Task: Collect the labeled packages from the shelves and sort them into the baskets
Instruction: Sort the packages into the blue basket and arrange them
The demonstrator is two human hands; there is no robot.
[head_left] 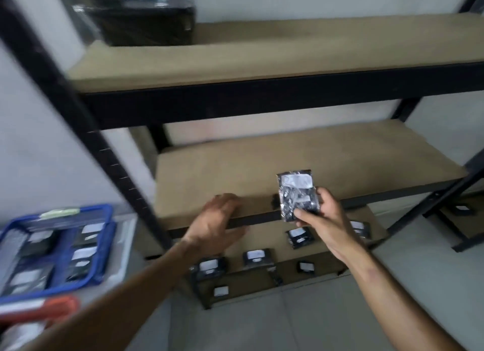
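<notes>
Head view looks down, close to shelves [288, 167]

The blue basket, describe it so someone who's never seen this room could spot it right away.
Start at the black metal shelving unit with tan boards and look down to the floor on its left. The blue basket sits there, holding dark packages with white labels. A red-rimmed basket lies just nearer the camera; the blue rim sets this one apart.

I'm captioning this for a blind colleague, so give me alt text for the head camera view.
A person's right hand holds a black labeled package up before a black metal shelving unit; the open left hand is at the shelf edge. More packages lie on the lower shelves, and a blue basket with packages sits at left.
</notes>
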